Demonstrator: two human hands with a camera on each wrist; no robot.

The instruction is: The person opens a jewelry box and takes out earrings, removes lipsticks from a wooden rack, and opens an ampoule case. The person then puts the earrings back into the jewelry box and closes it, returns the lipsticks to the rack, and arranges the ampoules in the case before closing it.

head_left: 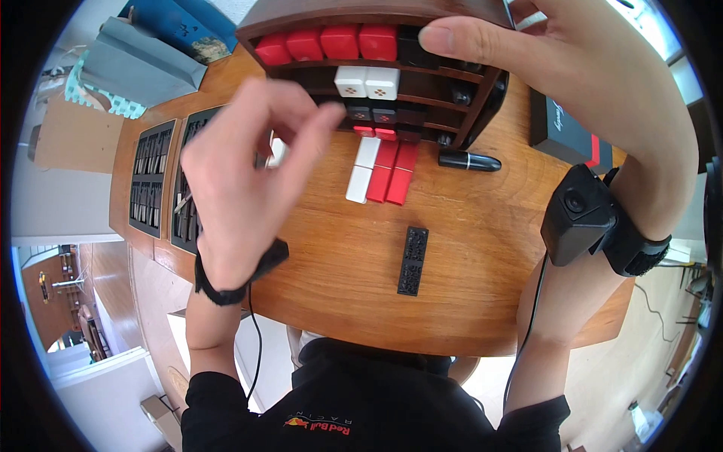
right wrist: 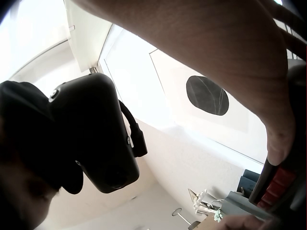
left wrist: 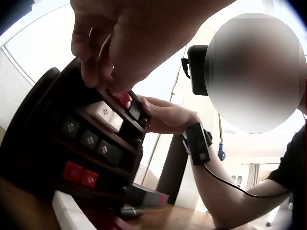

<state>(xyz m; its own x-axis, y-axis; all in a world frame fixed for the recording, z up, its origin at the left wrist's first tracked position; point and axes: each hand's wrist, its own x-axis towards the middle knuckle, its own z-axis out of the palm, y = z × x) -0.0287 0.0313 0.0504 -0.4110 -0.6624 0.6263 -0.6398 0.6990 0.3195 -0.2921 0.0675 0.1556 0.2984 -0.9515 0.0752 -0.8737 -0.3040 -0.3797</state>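
Note:
A dark wooden rack (head_left: 422,94) with several shelves stands before me, tilted. Its top shelf holds a row of glossy red square-ended pieces (head_left: 324,44). White pieces (head_left: 367,83) with a gold emblem sit one shelf lower, with black and red ones beneath. My right hand (head_left: 520,45) grips the rack's upper right corner, thumb on the front beside the red row. My left hand (head_left: 252,162), blurred, hovers in front of the rack's left side, fingers loosely bent and nothing visible in them. In the left wrist view its fingers overlap the red row.
White and red rectangular tubes (head_left: 382,172) lie below the rack, beside a black tube with a silver band (head_left: 469,160). A black embossed bar (head_left: 413,261) lies nearer me. Black trays (head_left: 153,179) are at left, a grey bag (head_left: 143,68) behind, a black box (head_left: 566,135) at right.

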